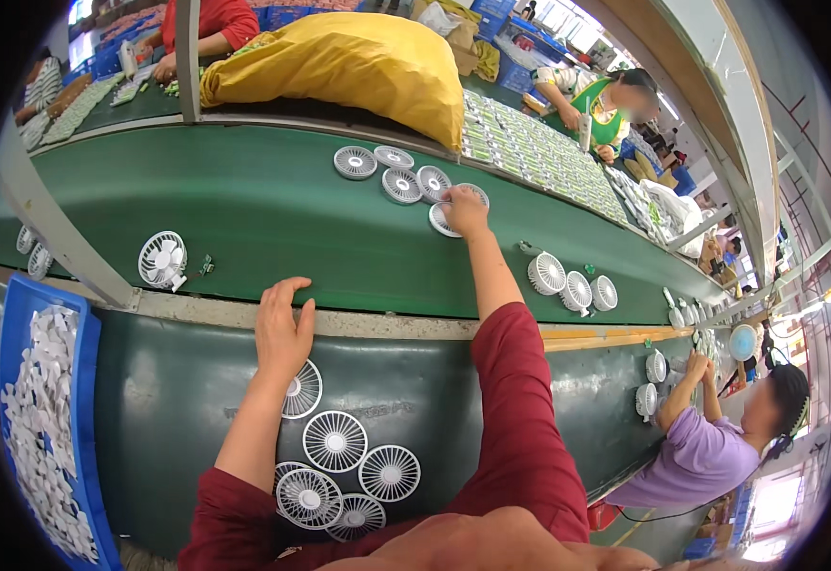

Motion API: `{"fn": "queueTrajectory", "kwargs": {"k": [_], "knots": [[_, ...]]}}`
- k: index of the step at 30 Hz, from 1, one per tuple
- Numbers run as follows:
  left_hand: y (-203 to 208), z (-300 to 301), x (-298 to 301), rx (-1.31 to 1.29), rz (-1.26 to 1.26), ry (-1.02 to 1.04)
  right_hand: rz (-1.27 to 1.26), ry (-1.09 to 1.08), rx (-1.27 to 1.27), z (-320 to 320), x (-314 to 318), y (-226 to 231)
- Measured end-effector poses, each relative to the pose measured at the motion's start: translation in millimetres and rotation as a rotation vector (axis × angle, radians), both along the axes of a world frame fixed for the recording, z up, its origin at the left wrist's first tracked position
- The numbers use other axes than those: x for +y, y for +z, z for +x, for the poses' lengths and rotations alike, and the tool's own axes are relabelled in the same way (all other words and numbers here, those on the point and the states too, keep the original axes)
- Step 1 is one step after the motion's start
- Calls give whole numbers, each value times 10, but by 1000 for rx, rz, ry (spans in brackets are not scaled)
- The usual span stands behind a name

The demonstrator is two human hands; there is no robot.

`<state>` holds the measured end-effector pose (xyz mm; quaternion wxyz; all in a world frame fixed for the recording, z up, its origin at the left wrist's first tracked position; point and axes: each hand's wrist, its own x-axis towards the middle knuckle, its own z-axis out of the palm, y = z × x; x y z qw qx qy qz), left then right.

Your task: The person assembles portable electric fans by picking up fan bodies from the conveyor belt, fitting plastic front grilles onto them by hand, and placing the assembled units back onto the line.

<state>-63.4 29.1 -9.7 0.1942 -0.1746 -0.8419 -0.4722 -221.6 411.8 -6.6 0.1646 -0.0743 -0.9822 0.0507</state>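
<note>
- Right hand (467,213) is laid on grilles (440,221) across the belt (273,209); pinch cannot be told.
- Left hand (283,333) is held spread over belt's near edge, presumably for balance.

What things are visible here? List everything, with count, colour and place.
belt: one, green, across the middle
table: one, dark green, nearest the person
flat grilles: about six, white, on the table
round fan parts: six, white, far half of the belt
further fan parts: three, white, belt, right side
outer fan parts: several, white, both sides
bladed fan: one, white, belt, left side
small part: one, green, beside the bladed fan
bin: one, blue, far left
loose pieces: many, white, inside the bin
sack: one, yellow, beyond the belt
other people: several, varied clothing, beyond and right
background goods: uncountable, mixed colours, beyond
sleeves: two, dark red, person's arms
left grip: one, bare, belt's near edge
right grip: one, bare, at round fan parts
</note>
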Motion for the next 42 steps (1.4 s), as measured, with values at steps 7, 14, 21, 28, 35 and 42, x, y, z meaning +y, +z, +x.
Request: {"fn": "queueTrajectory", "kwargs": {"k": [7,14,21,28,35,42], "knots": [[-32,-11,-14,11,5,7,-78,247,-51,657,-434,213],[-21,8,-22,17,24,6,-949,472,-611,1446,-923,479],[-3,-4,-76,10,20,41,-961,595,-446,989,-1146,698],[-4,34,1,44,37,16,-57,152,-143,-579,-638,258],[20,49,-36,-2,42,18,-54,108,0,-255,-701,-39],[10,-21,-43,18,53,20,-130,607,-18,943,-747,106]]}}
